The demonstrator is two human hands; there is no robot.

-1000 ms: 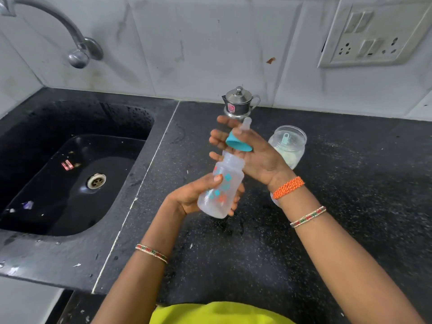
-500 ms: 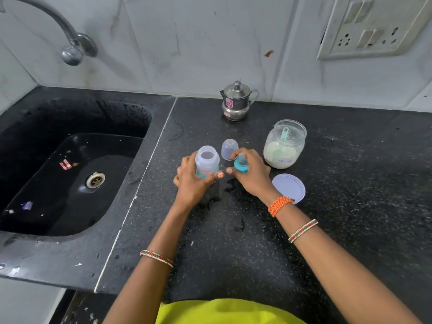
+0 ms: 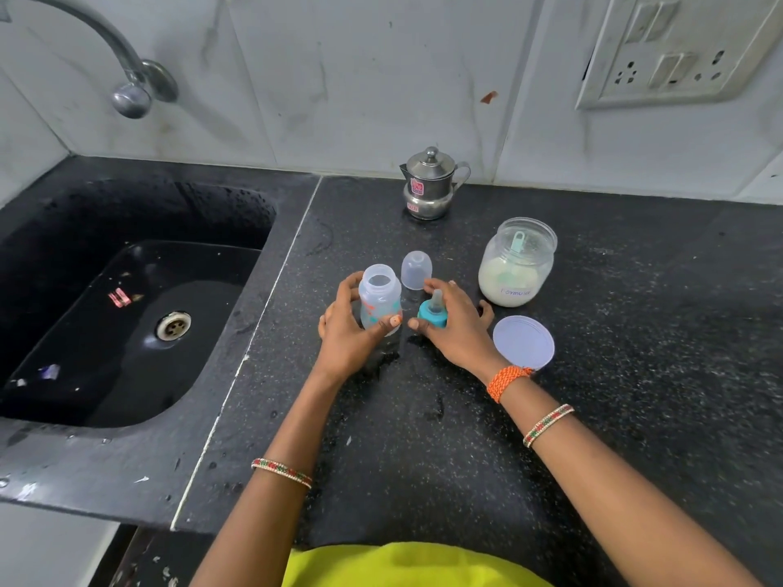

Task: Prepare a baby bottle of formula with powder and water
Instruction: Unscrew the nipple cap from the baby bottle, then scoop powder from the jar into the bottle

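Here, jar label reads roughly "Formula".

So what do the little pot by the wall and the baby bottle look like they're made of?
The pot looks like polished steel: grey and mirror-shiny, with bright glints. The baby bottle seems to be frosted, translucent plastic: cloudy walls you can half see through, with printed colour patches.

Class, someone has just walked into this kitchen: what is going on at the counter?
A person is making up a baby bottle. The left hand steadies the open, empty bottle upright on the counter. The right hand holds the teal teat beside it. The clear cap stands behind them. The formula jar is open, scoop inside, its lid lying nearby.
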